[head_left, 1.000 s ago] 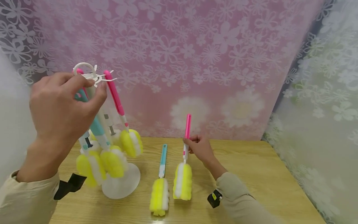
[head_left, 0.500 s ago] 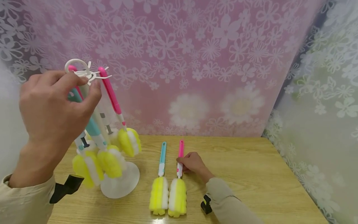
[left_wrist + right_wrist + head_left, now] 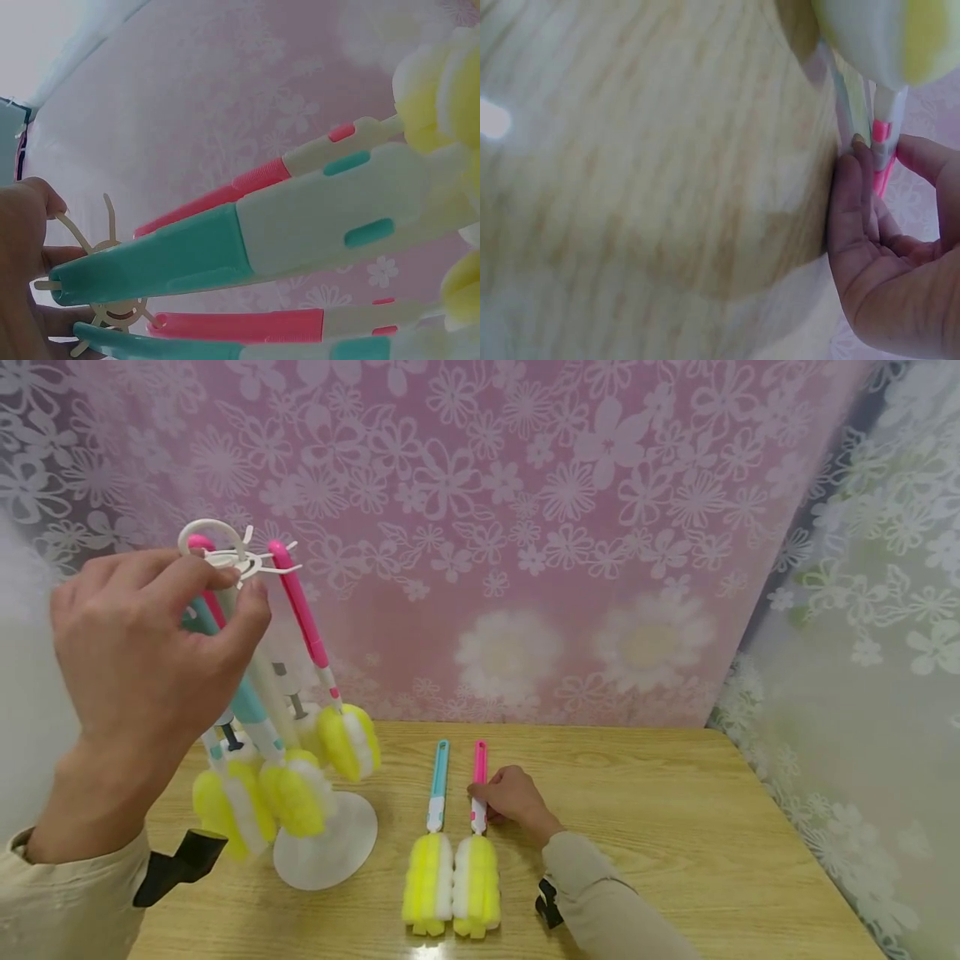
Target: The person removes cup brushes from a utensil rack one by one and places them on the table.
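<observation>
My left hand point(image 3: 161, 643) grips the top of a white rack point(image 3: 240, 560) between thumb and fingers, just below its ring handle. Sponge brushes with pink and teal handles hang from the rack's hooks, among them a teal-handled brush point(image 3: 165, 251) close to the left wrist camera. On the table, a pink-handled sponge brush point(image 3: 477, 885) lies beside a teal-handled sponge brush point(image 3: 429, 885), their yellow-and-white heads side by side. My right hand point(image 3: 513, 797) pinches the pink brush's handle near its white neck; in the right wrist view the thumb and fingertips are on either side of it.
The rack's round white base point(image 3: 326, 852) stands on the wooden table point(image 3: 660, 827) at the left. A pink floral curtain point(image 3: 510, 527) hangs behind the table, and a pale floral curtain point(image 3: 885, 693) borders its right side.
My right hand has brought the pink-handled brush down and left, laying it alongside the teal-handled one. The left hand keeps its grip on the rack, shifted slightly left in view.
</observation>
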The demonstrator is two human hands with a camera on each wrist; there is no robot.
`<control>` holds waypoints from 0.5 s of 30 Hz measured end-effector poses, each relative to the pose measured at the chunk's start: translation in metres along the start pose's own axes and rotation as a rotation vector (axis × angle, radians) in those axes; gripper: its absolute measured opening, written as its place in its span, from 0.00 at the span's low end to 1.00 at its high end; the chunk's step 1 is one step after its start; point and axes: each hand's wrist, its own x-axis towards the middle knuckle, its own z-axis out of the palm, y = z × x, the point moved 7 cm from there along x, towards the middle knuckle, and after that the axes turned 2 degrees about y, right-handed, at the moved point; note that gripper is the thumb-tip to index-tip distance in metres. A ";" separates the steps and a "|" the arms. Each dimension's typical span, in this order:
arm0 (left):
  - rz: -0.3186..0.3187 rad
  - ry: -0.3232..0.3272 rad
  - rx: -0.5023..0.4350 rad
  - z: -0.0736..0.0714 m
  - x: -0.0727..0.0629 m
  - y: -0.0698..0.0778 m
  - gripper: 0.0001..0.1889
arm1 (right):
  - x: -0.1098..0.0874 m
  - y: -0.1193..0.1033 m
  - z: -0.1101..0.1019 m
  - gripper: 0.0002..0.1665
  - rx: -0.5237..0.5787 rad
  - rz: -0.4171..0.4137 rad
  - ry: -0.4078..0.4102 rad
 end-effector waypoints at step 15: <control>0.044 0.019 0.019 -0.010 -0.003 0.007 0.25 | -0.003 -0.014 -0.027 0.18 0.025 -0.126 0.008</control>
